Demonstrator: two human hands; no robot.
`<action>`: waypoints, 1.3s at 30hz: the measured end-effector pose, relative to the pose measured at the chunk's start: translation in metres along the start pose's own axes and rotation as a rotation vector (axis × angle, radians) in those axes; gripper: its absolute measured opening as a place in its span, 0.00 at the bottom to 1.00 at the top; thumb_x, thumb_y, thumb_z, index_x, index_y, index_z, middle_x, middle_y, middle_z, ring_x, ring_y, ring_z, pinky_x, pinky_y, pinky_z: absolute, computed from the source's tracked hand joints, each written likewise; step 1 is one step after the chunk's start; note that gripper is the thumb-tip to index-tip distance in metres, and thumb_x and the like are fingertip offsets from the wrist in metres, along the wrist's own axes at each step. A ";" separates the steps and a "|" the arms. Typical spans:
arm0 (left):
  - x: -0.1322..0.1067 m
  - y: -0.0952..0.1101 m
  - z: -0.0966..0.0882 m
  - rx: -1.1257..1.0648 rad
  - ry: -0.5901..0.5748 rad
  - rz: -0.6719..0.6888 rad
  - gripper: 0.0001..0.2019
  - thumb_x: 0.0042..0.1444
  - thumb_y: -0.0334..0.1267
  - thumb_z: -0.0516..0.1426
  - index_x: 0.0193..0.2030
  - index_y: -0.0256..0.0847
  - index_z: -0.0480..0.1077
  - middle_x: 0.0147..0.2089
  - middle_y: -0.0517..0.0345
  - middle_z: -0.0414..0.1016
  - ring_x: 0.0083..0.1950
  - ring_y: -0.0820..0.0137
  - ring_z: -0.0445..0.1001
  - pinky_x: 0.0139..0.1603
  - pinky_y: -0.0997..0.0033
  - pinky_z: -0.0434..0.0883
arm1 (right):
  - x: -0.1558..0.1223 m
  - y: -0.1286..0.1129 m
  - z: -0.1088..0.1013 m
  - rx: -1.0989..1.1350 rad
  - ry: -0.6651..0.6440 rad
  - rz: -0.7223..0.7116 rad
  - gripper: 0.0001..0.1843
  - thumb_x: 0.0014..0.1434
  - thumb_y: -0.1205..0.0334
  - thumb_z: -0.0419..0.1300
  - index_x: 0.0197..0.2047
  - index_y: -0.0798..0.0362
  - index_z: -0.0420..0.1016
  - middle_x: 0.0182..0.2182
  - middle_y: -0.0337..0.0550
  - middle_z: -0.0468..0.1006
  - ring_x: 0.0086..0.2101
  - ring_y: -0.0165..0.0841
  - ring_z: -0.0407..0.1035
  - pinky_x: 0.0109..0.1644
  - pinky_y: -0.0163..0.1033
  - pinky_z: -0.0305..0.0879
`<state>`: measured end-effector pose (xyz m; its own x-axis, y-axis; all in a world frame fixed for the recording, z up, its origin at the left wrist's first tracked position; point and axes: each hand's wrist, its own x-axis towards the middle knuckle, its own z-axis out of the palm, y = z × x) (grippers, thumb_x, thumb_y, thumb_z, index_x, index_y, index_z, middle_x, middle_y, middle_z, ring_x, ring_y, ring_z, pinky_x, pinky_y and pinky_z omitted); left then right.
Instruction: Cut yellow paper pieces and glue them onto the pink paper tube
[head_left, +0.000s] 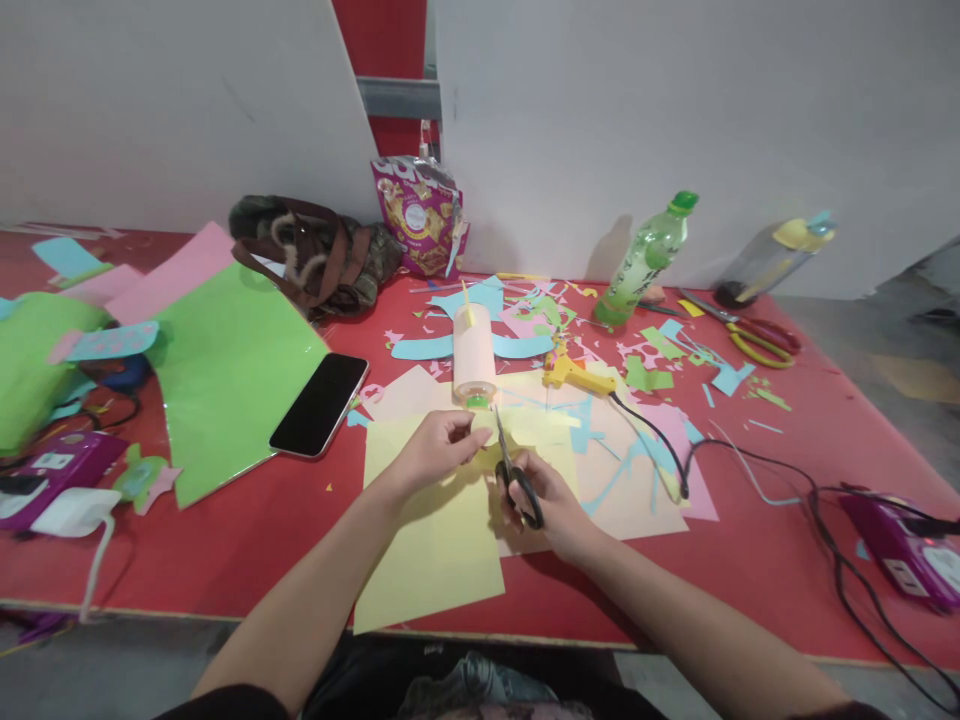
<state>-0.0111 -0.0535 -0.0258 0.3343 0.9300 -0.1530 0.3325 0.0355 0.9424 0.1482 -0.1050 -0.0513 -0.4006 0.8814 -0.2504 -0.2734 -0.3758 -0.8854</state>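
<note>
My right hand [551,505] grips black-handled scissors [517,485], their blades pointing away from me beside a small piece of yellow paper [487,425]. That piece is pinched between the thumb and fingers of my left hand [442,452]. Under both hands lies a larger yellow sheet [427,555], overlapping peach paper [634,500]. Just beyond my hands rests a peach paper-wrapped cylinder [474,355] with blue wing-like strips [523,347] at its sides and a yellow fin [466,303] on top. Its near end shows something green inside.
A yellow glue gun [579,377] trails a black cord on the right. Around it are paper scraps, a green-capped bottle [646,260] and red-and-yellow-handled pliers [761,340]. Left are a phone [320,405], a green sheet [225,370] and a power strip [60,480]. A snack bag [422,215] stands behind.
</note>
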 end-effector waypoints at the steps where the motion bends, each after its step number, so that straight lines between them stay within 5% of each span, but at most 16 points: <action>1: 0.000 0.000 0.000 -0.002 0.003 0.006 0.16 0.48 0.44 0.51 0.16 0.39 0.54 0.15 0.67 0.54 0.17 0.80 0.52 0.18 0.79 0.51 | 0.000 0.000 0.000 0.002 0.003 -0.003 0.24 0.43 0.45 0.62 0.24 0.51 0.52 0.18 0.29 0.64 0.16 0.21 0.58 0.18 0.29 0.52; 14: 0.001 0.004 -0.004 -0.055 0.083 0.036 0.15 0.47 0.42 0.51 0.16 0.38 0.56 0.15 0.67 0.54 0.18 0.80 0.53 0.19 0.79 0.54 | 0.003 0.001 -0.002 0.028 0.019 -0.008 0.26 0.41 0.46 0.64 0.24 0.52 0.51 0.18 0.26 0.63 0.14 0.19 0.60 0.15 0.26 0.50; 30: 0.000 -0.002 0.002 0.018 0.044 0.088 0.16 0.51 0.42 0.49 0.17 0.38 0.54 0.16 0.66 0.54 0.18 0.80 0.53 0.19 0.79 0.53 | 0.000 0.002 -0.004 0.065 -0.077 0.019 0.24 0.42 0.45 0.63 0.29 0.51 0.57 0.25 0.33 0.65 0.23 0.23 0.64 0.19 0.26 0.60; 39: 0.000 -0.004 -0.003 0.160 0.086 0.187 0.16 0.51 0.41 0.49 0.17 0.38 0.51 0.17 0.67 0.49 0.20 0.80 0.50 0.21 0.78 0.52 | 0.000 -0.009 -0.010 0.224 -0.318 0.104 0.21 0.49 0.44 0.57 0.32 0.52 0.57 0.29 0.38 0.67 0.26 0.28 0.68 0.19 0.28 0.62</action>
<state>-0.0157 -0.0528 -0.0289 0.3295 0.9427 0.0520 0.4090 -0.1921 0.8921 0.1598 -0.0986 -0.0470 -0.6774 0.7158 -0.1698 -0.3866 -0.5428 -0.7456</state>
